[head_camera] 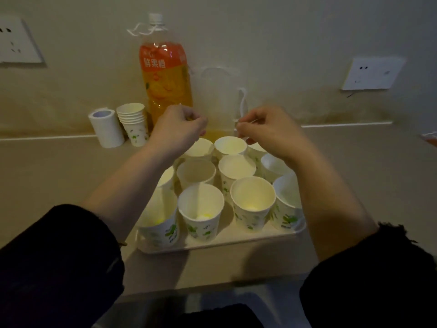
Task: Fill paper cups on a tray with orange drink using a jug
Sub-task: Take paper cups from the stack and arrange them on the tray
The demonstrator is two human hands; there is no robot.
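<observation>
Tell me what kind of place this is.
Probably a kitchen or pantry counter; home or office is unclear. Clues: a pale counter along a wall with sockets, a large bottle of orange drink beside a stack of spare paper cups, and a tray of cups.

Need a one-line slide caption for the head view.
Left hand and right hand hover above paper cups on a tray, before a clear jug and orange drink bottle.

white cups [200, 210] with green leaf print; orange bottle [165, 74]; black sleeves [59, 256].

jug [218, 100] base hidden, left socket [14, 41] cropped
</observation>
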